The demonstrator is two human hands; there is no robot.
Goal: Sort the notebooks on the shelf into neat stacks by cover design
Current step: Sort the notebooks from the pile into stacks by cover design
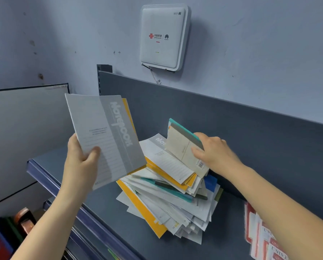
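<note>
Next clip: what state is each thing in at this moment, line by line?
left hand: holds grey notebook raised, yellow notebook behind it.
right hand: grips teal-edged notebook, tilted up, lower edge on pile.
pile: messy, mixed designs, on shelf.
router: mounted on wall.

Left of the messy notebook pile [168,196] the shelf [108,209] lies bare; the back panel [232,128] walls it behind, and red-and-white packets [260,233] crowd the right end.
</note>
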